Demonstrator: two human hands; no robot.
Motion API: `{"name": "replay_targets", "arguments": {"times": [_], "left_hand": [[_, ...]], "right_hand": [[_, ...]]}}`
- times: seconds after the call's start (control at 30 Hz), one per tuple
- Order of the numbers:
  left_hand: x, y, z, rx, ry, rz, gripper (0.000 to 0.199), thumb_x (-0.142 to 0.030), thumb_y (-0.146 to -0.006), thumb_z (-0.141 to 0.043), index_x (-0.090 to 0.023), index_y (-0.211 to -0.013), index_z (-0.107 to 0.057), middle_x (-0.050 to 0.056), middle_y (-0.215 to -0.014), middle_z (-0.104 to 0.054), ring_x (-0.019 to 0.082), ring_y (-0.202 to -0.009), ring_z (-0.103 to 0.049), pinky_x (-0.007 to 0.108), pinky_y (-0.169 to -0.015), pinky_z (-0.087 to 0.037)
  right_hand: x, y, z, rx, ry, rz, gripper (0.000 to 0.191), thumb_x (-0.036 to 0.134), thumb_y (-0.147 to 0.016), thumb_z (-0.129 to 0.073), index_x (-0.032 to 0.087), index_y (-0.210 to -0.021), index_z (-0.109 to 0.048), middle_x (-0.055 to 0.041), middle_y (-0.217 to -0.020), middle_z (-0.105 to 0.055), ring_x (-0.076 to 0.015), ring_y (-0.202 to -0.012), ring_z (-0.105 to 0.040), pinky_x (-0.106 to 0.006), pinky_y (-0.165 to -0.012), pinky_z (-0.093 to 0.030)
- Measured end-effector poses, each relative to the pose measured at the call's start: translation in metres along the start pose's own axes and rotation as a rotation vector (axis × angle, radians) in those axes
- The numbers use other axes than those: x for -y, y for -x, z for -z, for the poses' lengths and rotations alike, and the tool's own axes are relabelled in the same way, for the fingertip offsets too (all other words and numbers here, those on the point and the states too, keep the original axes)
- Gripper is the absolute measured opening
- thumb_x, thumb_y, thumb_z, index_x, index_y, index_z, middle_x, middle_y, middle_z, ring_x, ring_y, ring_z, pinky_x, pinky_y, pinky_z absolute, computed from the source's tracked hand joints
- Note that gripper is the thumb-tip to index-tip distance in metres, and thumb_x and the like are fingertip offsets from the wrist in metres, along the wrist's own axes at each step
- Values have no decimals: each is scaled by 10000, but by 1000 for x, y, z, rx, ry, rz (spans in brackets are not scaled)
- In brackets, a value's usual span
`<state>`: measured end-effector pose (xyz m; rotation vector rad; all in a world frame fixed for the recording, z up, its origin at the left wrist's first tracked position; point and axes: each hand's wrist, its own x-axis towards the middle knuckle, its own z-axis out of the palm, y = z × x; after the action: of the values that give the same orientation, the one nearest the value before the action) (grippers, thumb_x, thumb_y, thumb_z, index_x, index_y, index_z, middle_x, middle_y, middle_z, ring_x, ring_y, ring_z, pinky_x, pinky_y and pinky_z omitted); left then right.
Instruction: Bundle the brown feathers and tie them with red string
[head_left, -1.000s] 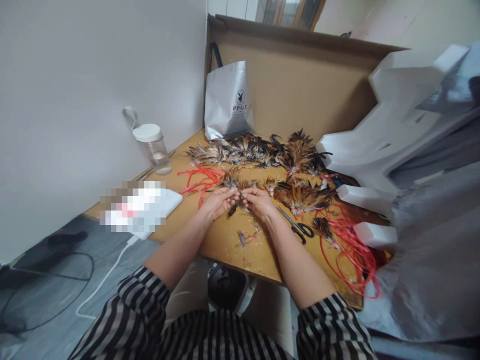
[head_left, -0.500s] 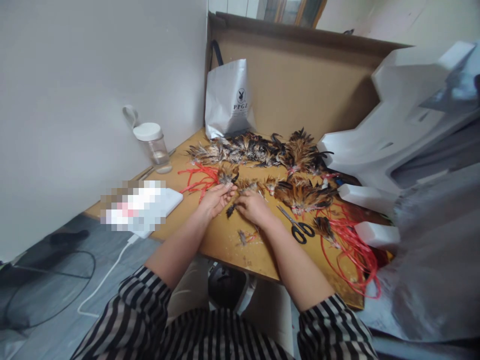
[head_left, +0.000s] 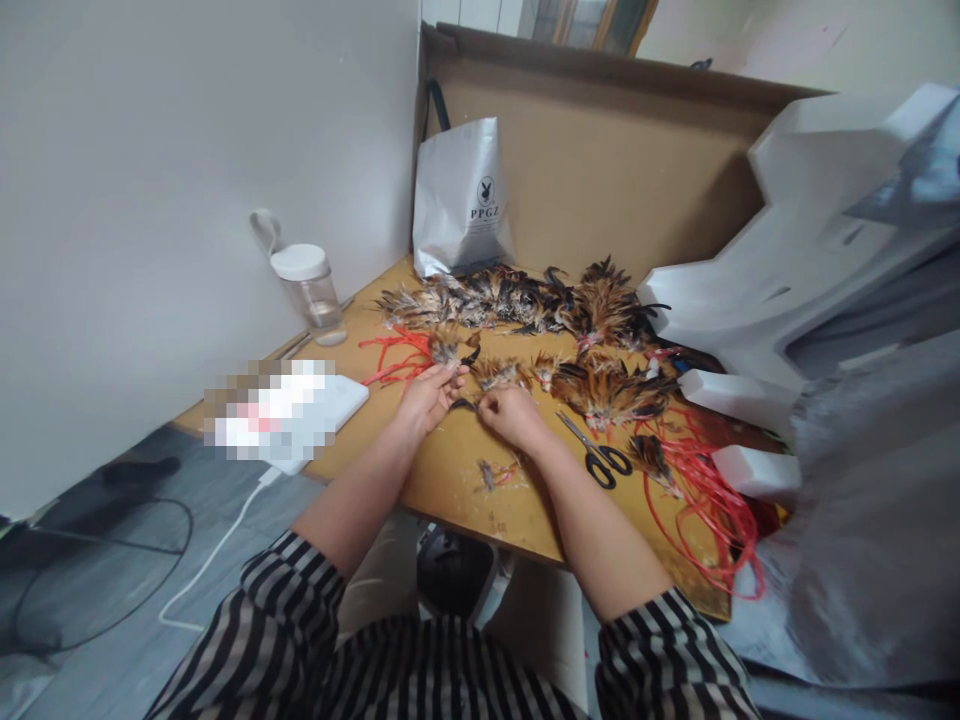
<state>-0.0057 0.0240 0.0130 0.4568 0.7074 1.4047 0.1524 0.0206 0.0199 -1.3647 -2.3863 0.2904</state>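
Note:
My left hand (head_left: 429, 396) is closed in a pinch on a dark curved feather (head_left: 472, 352) that sticks up past its fingertips. Just beside it, my right hand (head_left: 511, 414) has its fingers curled together on another dark feather (head_left: 463, 405), which points left toward the left palm. Behind the left hand lies a small brown feather bunch (head_left: 444, 346) next to red plastic strips (head_left: 394, 355). Loose brown feathers (head_left: 499, 373) lie beyond the right hand. The fingertips are small and partly hidden.
Feather piles (head_left: 510, 300) line the back of the wooden table (head_left: 442, 490), before a silver bag (head_left: 457, 215). Black-handled scissors (head_left: 600, 462) and tangled red strips (head_left: 712, 490) lie right. A lidded bottle (head_left: 315, 300) and a partly blurred white device (head_left: 349, 400) stand left.
The dark feather at my right hand pointed downward before and now points left. My right hand has turned slightly. A curved feather shows more clearly above my left fingertips.

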Motion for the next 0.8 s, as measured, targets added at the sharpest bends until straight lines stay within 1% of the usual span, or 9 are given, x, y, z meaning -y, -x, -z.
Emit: {"name": "replay_targets", "arguments": {"times": [0.1,0.17,0.23,0.3,0.4,0.5,0.7,0.77,0.8], "left_hand": [[-2,-2,1,-29,39,-34,55,-104,-759,-558,-112,-793,-600,36,-747,-647,42,-528,-546,112,-432,-397],[-2,-3,2,-54,63,-35,71,-99,-769,-541,-114,-803,-602,34,-738,-645,36,-525,-542,104,-428,-389],[0,-3,2,-53,56,-5,80,-89,-772,-532,-109,-808,-601,42,-741,-649,37,-524,-544,105,-429,-393],[4,-3,3,-6,2,60,77,-82,-766,-538,-95,-809,-601,62,-752,-654,48,-537,-560,112,-436,-406],[10,0,3,104,-90,158,67,-79,-754,-557,-79,-803,-602,85,-750,-659,78,-573,-596,124,-454,-430],[14,1,3,176,-128,190,58,-79,-749,-567,-77,-796,-603,87,-741,-661,90,-598,-614,129,-484,-451],[15,3,0,181,-234,153,71,-99,-736,-596,-55,-785,-624,87,-685,-651,93,-609,-618,141,-540,-471],[16,3,-1,172,-252,127,71,-104,-730,-606,-48,-767,-630,84,-664,-646,84,-600,-609,142,-557,-472],[16,2,-1,165,-256,114,69,-105,-728,-608,-47,-757,-632,82,-657,-644,78,-593,-604,141,-564,-472]], "right_hand": [[-14,-1,3,-12,-515,-147,187,284,-695,-532,133,-638,-626,-8,-579,-580,-110,-539,-482,-232,-559,-349],[-18,-3,5,-49,-829,-275,201,329,-644,-592,131,-654,-625,22,-502,-532,-84,-459,-427,-218,-497,-324],[-18,-5,7,-104,-1058,-374,228,342,-582,-649,133,-670,-626,41,-469,-505,-64,-422,-381,-208,-463,-299],[-15,-6,6,-141,-1196,-411,242,332,-541,-683,135,-669,-629,42,-472,-510,-56,-420,-369,-202,-454,-288],[-11,-8,0,-188,-1253,-405,246,326,-532,-696,138,-680,-639,27,-518,-554,-58,-443,-401,-204,-473,-312],[-11,-10,-8,-229,-1198,-376,236,334,-562,-680,145,-701,-648,17,-559,-585,-69,-465,-437,-211,-498,-339],[-11,-11,-12,-324,-922,-231,154,293,-611,-632,151,-668,-647,-10,-643,-617,-113,-595,-520,-238,-603,-401],[-10,-10,-10,-313,-910,-240,160,294,-606,-638,152,-679,-650,-13,-650,-621,-114,-599,-523,-239,-604,-404],[-9,-10,-9,-286,-949,-256,174,299,-603,-644,152,-697,-653,-15,-661,-627,-112,-599,-527,-238,-605,-407]]}}
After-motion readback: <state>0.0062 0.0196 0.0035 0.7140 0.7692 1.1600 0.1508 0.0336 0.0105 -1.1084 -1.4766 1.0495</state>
